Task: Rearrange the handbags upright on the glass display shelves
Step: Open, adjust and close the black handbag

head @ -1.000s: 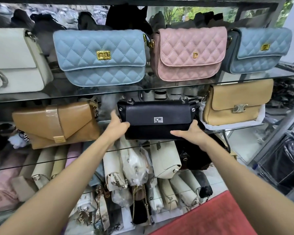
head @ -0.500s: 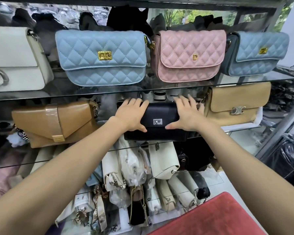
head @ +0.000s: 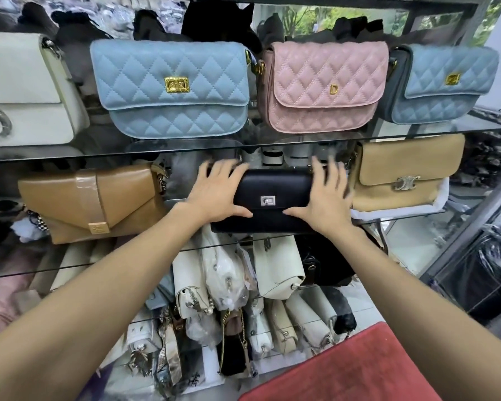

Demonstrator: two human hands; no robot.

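Fingers of both hands spread wide and flat: my left hand point(head: 214, 195) covers the left end of the black handbag point(head: 272, 204), my right hand point(head: 327, 198) covers its right end, thumbs pointing inward along the front below the silver turn-lock point(head: 267, 200). Neither hand curls round the bag; both press on it. Bag stands upright on the middle glass shelf point(head: 128, 257), between the brown envelope bag point(head: 90, 204) on its left and the tan flap bag point(head: 402, 175) on its right, apart from both. Tan bag rests on white wrapping. Upper glass shelf point(head: 41, 156) carries, left to right: cream bag point(head: 26, 94), light blue quilted bag point(head: 171, 88), pink quilted bag point(head: 324, 85), smaller blue quilted bag point(head: 440, 82), all upright, the pink one touching the big blue one's strap side. Dark bundles sit behind this row. Below the middle shelf, many pale bags point(head: 275, 267) in plastic stand packed tight. Red mat point(head: 347, 369) lies at lower right. Greenery shows through the glass at top right.
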